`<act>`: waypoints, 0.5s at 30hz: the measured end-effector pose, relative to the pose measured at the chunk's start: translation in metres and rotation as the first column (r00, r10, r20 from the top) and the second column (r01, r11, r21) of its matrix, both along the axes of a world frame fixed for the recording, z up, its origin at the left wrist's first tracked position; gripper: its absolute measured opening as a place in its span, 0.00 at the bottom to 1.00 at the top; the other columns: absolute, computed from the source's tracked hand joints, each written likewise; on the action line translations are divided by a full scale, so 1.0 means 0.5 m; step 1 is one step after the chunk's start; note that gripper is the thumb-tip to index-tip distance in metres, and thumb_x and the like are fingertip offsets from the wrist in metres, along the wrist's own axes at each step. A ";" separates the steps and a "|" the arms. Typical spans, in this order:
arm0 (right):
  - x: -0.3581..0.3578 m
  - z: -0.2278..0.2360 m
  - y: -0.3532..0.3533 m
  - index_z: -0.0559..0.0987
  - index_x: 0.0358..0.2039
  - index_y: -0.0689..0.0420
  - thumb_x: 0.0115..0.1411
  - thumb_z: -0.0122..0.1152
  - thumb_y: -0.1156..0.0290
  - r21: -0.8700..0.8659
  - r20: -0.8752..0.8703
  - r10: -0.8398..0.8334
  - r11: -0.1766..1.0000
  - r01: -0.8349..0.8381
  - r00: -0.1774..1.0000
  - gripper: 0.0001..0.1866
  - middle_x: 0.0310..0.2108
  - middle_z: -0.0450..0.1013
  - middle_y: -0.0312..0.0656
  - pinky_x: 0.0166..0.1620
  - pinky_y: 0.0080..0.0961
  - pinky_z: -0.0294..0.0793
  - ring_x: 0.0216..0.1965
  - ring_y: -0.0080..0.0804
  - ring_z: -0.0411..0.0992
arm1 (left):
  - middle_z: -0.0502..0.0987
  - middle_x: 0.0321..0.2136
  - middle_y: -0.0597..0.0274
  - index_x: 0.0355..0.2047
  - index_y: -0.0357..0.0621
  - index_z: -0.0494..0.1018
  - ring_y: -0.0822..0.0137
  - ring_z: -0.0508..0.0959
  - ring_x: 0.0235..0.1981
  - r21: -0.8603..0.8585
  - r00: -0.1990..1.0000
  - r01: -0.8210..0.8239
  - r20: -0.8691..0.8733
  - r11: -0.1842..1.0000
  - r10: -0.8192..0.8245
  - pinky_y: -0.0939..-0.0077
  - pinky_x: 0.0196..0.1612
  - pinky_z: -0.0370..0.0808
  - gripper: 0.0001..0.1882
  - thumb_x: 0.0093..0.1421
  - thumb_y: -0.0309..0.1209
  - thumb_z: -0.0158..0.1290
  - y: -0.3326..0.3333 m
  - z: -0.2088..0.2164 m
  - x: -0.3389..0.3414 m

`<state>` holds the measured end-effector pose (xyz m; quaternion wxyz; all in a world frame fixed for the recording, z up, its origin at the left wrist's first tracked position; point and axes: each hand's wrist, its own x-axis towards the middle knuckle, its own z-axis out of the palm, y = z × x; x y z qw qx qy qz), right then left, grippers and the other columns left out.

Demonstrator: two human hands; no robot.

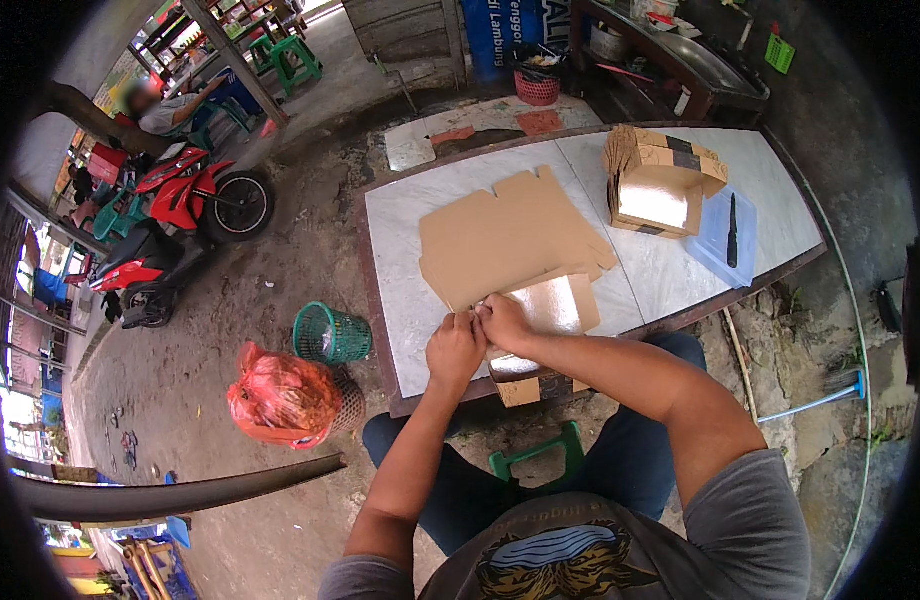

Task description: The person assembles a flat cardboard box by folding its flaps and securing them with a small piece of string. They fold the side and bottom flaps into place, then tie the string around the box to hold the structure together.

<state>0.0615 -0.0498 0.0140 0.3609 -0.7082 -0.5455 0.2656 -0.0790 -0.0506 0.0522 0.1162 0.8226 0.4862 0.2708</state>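
A half-folded brown cardboard box [555,305] with a shiny silver inner side lies at the near edge of a white marble-topped table [400,250]. My left hand [455,345] and my right hand [502,320] meet at the box's left corner, fingers pinched on a cardboard flap. Under and beyond the box lies a stack of flat brown cardboard blanks [505,230]. A folded piece of cardboard [517,385] hangs below the table edge near my wrists.
A pile of assembled cardboard boxes [660,180] stands farther right on the table, beside a blue sheet with a black knife [732,235]. On the ground left: a green basket [330,335], a red-orange plastic bag [280,395], red motorbikes [180,210]. A seated person [165,105] is far left.
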 end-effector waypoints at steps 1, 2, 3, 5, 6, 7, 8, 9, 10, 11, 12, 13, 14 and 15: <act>0.010 -0.014 0.003 0.78 0.34 0.68 0.68 0.58 0.66 0.024 0.040 -0.012 1.000 0.011 0.999 0.15 0.32 0.80 0.58 0.40 0.47 0.80 0.35 0.55 0.81 | 0.80 0.29 0.45 0.39 0.40 0.75 0.40 0.82 0.27 -0.007 1.000 -0.003 -0.010 1.000 0.003 0.47 0.29 0.80 0.12 0.64 0.36 0.58 -0.001 0.002 0.011; 0.005 -0.001 0.004 0.78 0.34 0.68 0.68 0.58 0.67 -0.058 -0.061 -0.015 0.998 0.012 0.998 0.14 0.31 0.80 0.56 0.36 0.45 0.80 0.32 0.51 0.81 | 0.80 0.30 0.45 0.39 0.40 0.75 0.40 0.82 0.27 -0.016 0.999 -0.019 -0.027 1.000 0.019 0.47 0.29 0.80 0.12 0.64 0.36 0.59 -0.003 0.007 0.012; 0.000 0.012 0.005 0.78 0.33 0.67 0.68 0.57 0.68 -0.138 -0.160 -0.027 0.990 0.005 0.987 0.13 0.30 0.79 0.53 0.31 0.43 0.80 0.29 0.47 0.80 | 0.80 0.31 0.45 0.40 0.40 0.76 0.40 0.82 0.27 -0.023 0.999 -0.035 -0.043 0.999 0.034 0.48 0.30 0.80 0.12 0.63 0.36 0.59 -0.004 0.011 0.012; -0.008 0.037 0.004 0.78 0.33 0.66 0.69 0.56 0.70 -0.242 -0.305 -0.069 0.970 -0.007 0.950 0.12 0.27 0.79 0.49 0.25 0.37 0.79 0.24 0.39 0.79 | 0.80 0.32 0.44 0.39 0.39 0.76 0.40 0.82 0.28 0.007 0.999 -0.051 -0.004 0.999 0.051 0.48 0.31 0.80 0.12 0.63 0.36 0.60 -0.005 0.013 0.010; -0.012 0.047 0.001 0.78 0.33 0.66 0.69 0.56 0.70 -0.266 -0.352 -0.091 0.964 -0.007 0.931 0.11 0.26 0.78 0.47 0.22 0.35 0.78 0.22 0.36 0.78 | 0.80 0.32 0.44 0.39 0.39 0.77 0.40 0.82 0.28 0.021 0.998 -0.057 0.017 0.998 0.057 0.48 0.31 0.80 0.12 0.62 0.36 0.60 -0.006 0.013 0.011; -0.014 0.058 -0.001 0.78 0.33 0.65 0.69 0.55 0.71 -0.290 -0.399 -0.114 0.957 -0.008 0.910 0.11 0.25 0.77 0.45 0.20 0.32 0.77 0.21 0.33 0.77 | 0.81 0.33 0.43 0.39 0.39 0.76 0.40 0.83 0.29 0.028 0.999 -0.049 0.015 0.998 0.049 0.48 0.32 0.80 0.13 0.62 0.35 0.61 -0.006 0.014 0.011; -0.013 0.061 -0.004 0.78 0.33 0.65 0.69 0.55 0.70 -0.286 -0.407 -0.120 0.958 -0.001 0.905 0.11 0.25 0.77 0.45 0.20 0.31 0.78 0.21 0.33 0.77 | 0.81 0.33 0.43 0.40 0.38 0.76 0.39 0.83 0.30 0.033 0.999 -0.038 0.015 0.999 0.038 0.48 0.32 0.80 0.13 0.61 0.35 0.61 -0.009 0.015 0.012; -0.012 0.064 -0.007 0.78 0.34 0.65 0.69 0.55 0.70 -0.282 -0.416 -0.126 0.960 0.004 0.901 0.11 0.25 0.77 0.45 0.21 0.31 0.78 0.21 0.34 0.77 | 0.81 0.34 0.43 0.41 0.38 0.76 0.39 0.83 0.31 0.037 1.000 -0.028 0.014 0.999 0.027 0.48 0.33 0.80 0.14 0.61 0.34 0.62 -0.011 0.016 0.012; -0.011 0.067 -0.009 0.78 0.34 0.65 0.69 0.55 0.70 -0.278 -0.425 -0.131 0.961 0.009 0.896 0.11 0.25 0.77 0.45 0.22 0.31 0.79 0.21 0.34 0.77 | 0.81 0.34 0.43 0.43 0.38 0.76 0.41 0.83 0.31 0.033 0.999 -0.023 0.033 0.999 0.022 0.49 0.33 0.80 0.15 0.60 0.33 0.62 -0.008 0.009 0.013; -0.009 0.059 -0.009 0.78 0.35 0.65 0.69 0.55 0.70 -0.265 -0.439 -0.136 0.964 0.016 0.888 0.11 0.25 0.77 0.45 0.22 0.30 0.79 0.21 0.33 0.77 | 0.80 0.35 0.44 0.45 0.37 0.76 0.43 0.83 0.31 0.031 0.998 -0.018 0.053 0.999 0.017 0.50 0.33 0.81 0.16 0.59 0.31 0.62 -0.002 -0.002 0.012; -0.007 0.052 -0.008 0.79 0.35 0.65 0.69 0.55 0.70 -0.252 -0.453 -0.139 0.967 0.023 0.881 0.11 0.25 0.77 0.45 0.22 0.30 0.79 0.21 0.33 0.76 | 0.80 0.35 0.44 0.47 0.37 0.75 0.44 0.83 0.31 0.030 0.997 -0.015 0.072 0.999 0.012 0.51 0.33 0.81 0.18 0.58 0.30 0.63 0.004 -0.012 0.011; -0.005 0.045 -0.008 0.79 0.36 0.66 0.69 0.55 0.71 -0.239 -0.467 -0.141 0.971 0.029 0.873 0.10 0.26 0.77 0.44 0.22 0.29 0.79 0.21 0.32 0.76 | 0.80 0.35 0.46 0.49 0.37 0.75 0.47 0.83 0.31 -0.009 0.989 0.006 0.147 1.000 -0.005 0.54 0.32 0.80 0.19 0.57 0.28 0.62 0.013 -0.021 0.004; -0.002 0.050 -0.010 0.79 0.37 0.65 0.69 0.56 0.71 -0.262 -0.478 -0.117 0.965 -0.015 0.871 0.10 0.26 0.77 0.44 0.22 0.29 0.79 0.21 0.32 0.76 | 0.80 0.35 0.47 0.50 0.36 0.75 0.51 0.83 0.30 -0.051 0.975 0.027 0.220 0.998 -0.015 0.56 0.32 0.80 0.20 0.56 0.27 0.62 0.020 -0.022 -0.006; 0.003 0.057 -0.011 0.79 0.38 0.65 0.69 0.56 0.70 -0.284 -0.489 -0.091 0.957 -0.059 0.867 0.10 0.27 0.77 0.44 0.22 0.29 0.79 0.21 0.31 0.76 | 0.80 0.36 0.49 0.51 0.36 0.75 0.54 0.83 0.30 -0.091 0.956 0.049 0.293 0.995 -0.020 0.59 0.32 0.80 0.22 0.56 0.25 0.61 0.024 -0.024 -0.013</act>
